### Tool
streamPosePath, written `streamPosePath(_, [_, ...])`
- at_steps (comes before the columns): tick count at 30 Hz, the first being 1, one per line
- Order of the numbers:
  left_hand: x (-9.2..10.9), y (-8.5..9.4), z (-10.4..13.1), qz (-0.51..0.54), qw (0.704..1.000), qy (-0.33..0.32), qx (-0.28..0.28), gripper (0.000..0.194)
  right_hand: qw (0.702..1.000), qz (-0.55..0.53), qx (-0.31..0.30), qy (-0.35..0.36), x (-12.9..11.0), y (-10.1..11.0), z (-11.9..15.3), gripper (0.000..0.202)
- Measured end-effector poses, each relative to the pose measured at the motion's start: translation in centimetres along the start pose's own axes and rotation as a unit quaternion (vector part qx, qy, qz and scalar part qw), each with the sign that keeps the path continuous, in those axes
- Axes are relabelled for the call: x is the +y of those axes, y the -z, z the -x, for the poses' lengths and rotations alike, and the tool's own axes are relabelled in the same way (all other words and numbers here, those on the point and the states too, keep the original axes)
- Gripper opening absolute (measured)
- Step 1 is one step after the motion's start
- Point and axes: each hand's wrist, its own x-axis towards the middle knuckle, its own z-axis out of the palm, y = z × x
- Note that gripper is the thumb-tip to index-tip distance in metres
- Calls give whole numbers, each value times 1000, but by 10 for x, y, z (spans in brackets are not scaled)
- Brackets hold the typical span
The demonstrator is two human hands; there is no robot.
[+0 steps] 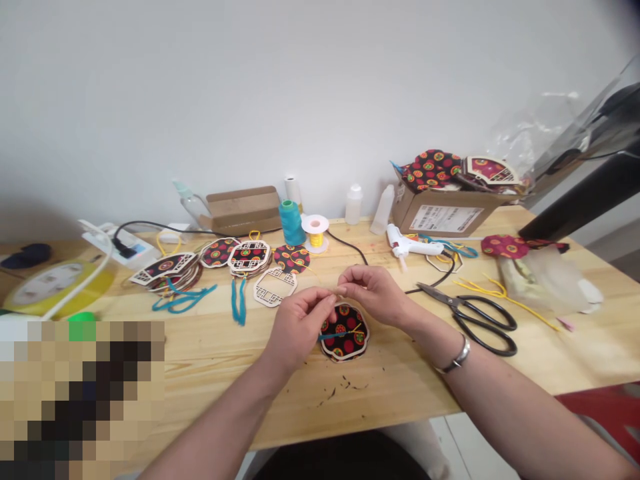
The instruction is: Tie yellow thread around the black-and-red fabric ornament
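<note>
My left hand (303,321) and my right hand (374,293) meet above the table, thumbs and fingertips pinched together. Whatever lies between the fingertips is too small to make out. Just below them is a rounded ornament (345,348) of black fabric with red and yellow flowers in a pale scalloped frame. Across its face run a teal cord (330,336) and a short yellow cord end (357,328); my left fingers cover its upper left edge. A pale openwork frame (273,298) lies to the left of my left hand.
Behind stand a teal thread cone (292,225) and a yellow thread spool (315,239). Scissors (473,317), a white glue gun (407,245) and a filled cardboard box (440,212) are on the right. Finished-looking ornaments (249,257) and a power strip (120,247) occupy the left.
</note>
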Motion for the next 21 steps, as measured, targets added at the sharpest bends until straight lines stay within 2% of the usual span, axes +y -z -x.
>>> streamPosePath(5, [0,-2,-1,63,998,-9,6,29,1000,-15,1,-10,0,0,1,16])
streamPosePath(8, [0,-1,-1,65,997,-15,25,30,1000,-16,15,-6,0,0,1,14])
streamPosePath(10, [0,-1,-1,63,998,-15,19,31,1000,-13,16,-6,1,0,0,15])
streamPosePath(16, [2,0,0,-43,998,-47,29,22,1000,-6,22,-10,1,0,0,19])
streamPosePath(21, [2,0,0,-73,995,-53,32,20,1000,-13,21,-10,2,-1,-1,19])
